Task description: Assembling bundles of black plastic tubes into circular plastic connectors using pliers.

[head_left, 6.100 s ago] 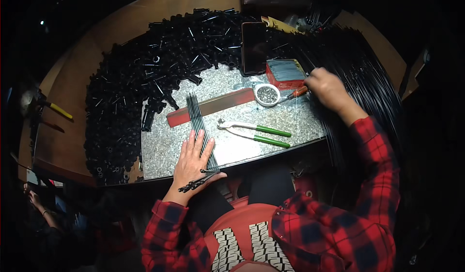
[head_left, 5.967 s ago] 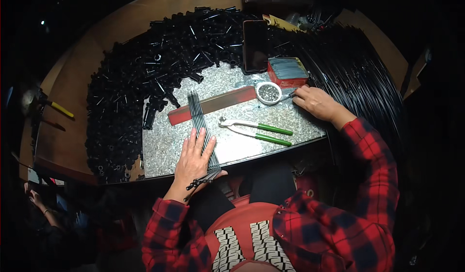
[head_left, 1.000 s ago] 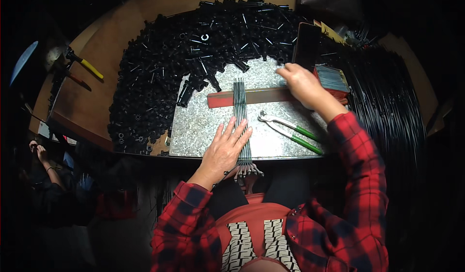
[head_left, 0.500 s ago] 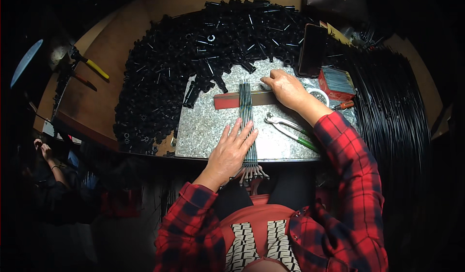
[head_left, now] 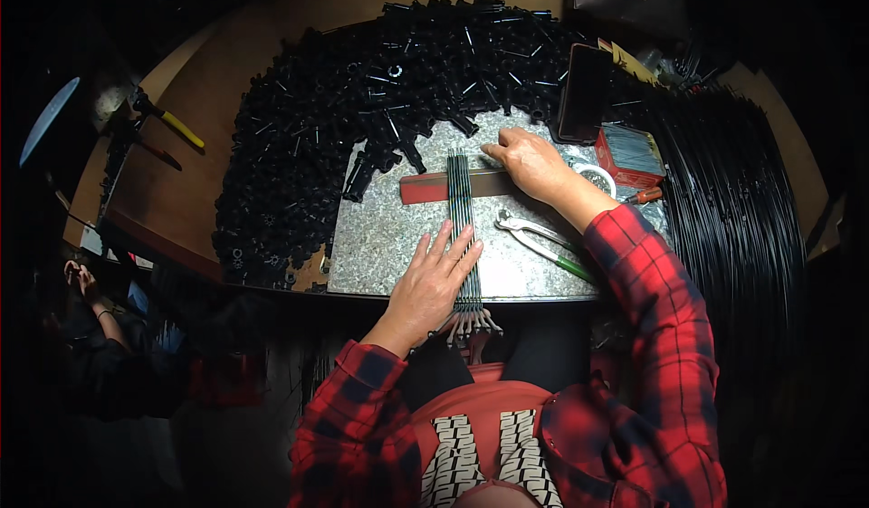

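A row of thin dark rods [head_left: 460,202] lies side by side, their far part across a red and dark bar [head_left: 424,189] on a speckled grey metal plate [head_left: 371,254]. Pale jointed ends of the rods [head_left: 472,325] stick out past the plate's near edge. Flat on the rods rests my left hand [head_left: 425,282], its fingers stretched out. My right hand [head_left: 534,166] is just right of the rods' far tips, over the bar, thumb and fingers pinched together. Whatever it may hold is too small to make out. Pincers with green handles [head_left: 543,244] lie right of the rods.
Black tubular parts [head_left: 308,128] are heaped behind and left of the plate. At the right are a phone [head_left: 584,93], a red box of thin pins [head_left: 629,157], a white ring [head_left: 597,178], a screwdriver [head_left: 644,196] and many long black rods [head_left: 733,191]. Another person's hands [head_left: 81,280] show far left.
My right hand has shifted very slightly left, toward the rods' tips. My left hand and the rods stay where they were.
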A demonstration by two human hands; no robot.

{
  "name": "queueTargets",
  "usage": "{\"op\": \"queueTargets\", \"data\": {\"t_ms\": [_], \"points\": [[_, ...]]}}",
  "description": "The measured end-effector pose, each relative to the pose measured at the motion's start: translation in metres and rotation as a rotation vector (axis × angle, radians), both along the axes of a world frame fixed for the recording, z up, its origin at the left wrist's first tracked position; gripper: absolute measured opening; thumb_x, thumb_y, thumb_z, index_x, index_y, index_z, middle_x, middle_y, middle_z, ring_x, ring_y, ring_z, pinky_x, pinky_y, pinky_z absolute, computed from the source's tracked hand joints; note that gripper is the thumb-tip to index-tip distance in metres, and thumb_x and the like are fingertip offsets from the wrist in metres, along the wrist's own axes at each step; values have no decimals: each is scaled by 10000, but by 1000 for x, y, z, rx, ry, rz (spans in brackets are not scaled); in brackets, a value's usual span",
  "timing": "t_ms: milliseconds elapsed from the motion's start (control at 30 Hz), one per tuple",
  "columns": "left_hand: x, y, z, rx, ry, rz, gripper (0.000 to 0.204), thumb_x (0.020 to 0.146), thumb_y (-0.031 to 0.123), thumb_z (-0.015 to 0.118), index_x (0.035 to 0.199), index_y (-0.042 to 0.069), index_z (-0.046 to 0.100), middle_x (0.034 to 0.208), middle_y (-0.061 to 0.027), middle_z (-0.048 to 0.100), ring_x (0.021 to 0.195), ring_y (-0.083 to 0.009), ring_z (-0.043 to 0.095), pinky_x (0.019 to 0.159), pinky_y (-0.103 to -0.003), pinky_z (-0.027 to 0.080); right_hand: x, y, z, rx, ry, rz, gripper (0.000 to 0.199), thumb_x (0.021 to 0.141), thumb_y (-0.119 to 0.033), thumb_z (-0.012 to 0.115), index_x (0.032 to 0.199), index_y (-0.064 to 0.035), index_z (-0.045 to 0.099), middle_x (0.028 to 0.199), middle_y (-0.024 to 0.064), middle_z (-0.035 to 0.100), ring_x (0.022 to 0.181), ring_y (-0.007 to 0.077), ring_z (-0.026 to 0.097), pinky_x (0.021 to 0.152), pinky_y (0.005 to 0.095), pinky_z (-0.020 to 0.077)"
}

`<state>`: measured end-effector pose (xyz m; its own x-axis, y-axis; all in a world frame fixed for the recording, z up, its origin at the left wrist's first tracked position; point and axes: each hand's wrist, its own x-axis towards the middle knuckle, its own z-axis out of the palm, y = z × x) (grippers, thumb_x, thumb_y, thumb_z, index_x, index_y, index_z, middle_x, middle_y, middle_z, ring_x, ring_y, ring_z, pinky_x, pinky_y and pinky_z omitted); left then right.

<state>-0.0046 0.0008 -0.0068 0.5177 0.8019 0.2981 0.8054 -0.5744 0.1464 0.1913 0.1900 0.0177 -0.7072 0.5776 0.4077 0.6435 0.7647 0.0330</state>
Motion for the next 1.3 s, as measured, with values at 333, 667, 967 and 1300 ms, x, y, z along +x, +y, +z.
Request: {"op": "queueTargets", "data": {"t_ms": [333, 667, 967, 1300], "points": [[0, -1, 6, -18, -9, -3, 613, 783, 10, 491, 1386, 65, 394, 1450, -149, 351, 1341, -383, 313, 1076, -528, 276, -4, 2, 0, 3, 45, 15, 245, 820, -123, 525, 1004, -86, 681, 861, 113, 568, 877, 275, 585, 757, 380, 493], [0, 0, 0, 3, 8, -1, 592, 800, 10, 477, 1384, 63, 395, 1449, -152, 351, 1344, -380, 309, 1077, -526, 274, -3, 4, -3, -46, 60, 14, 307, 813, -99, 514, 1074, -107, 676, 867, 101, 561, 890, 261, 581, 763, 369, 493], [-1, 0, -1, -1, -15, -9, 577, 805, 12, 474, 1376, 51, 400, 1447, -156, 352, 1344, -389, 304, 1080, -529, 267, -10, 6, -3, -9, 35, 49, 371, 782, -44, 511, 1121, -99, 651, 869, 96, 557, 874, 260, 578, 759, 360, 493], [0, 1, 0, -6, -7, -6, 574, 813, 27, 475, 1381, 52, 393, 1443, -158, 355, 1341, -389, 309, 1081, -526, 266, -15, 8, -3, -4, 66, 59, 364, 779, -48, 513, 1112, -92, 653, 867, 95, 558, 874, 263, 578, 762, 359, 490]]}}
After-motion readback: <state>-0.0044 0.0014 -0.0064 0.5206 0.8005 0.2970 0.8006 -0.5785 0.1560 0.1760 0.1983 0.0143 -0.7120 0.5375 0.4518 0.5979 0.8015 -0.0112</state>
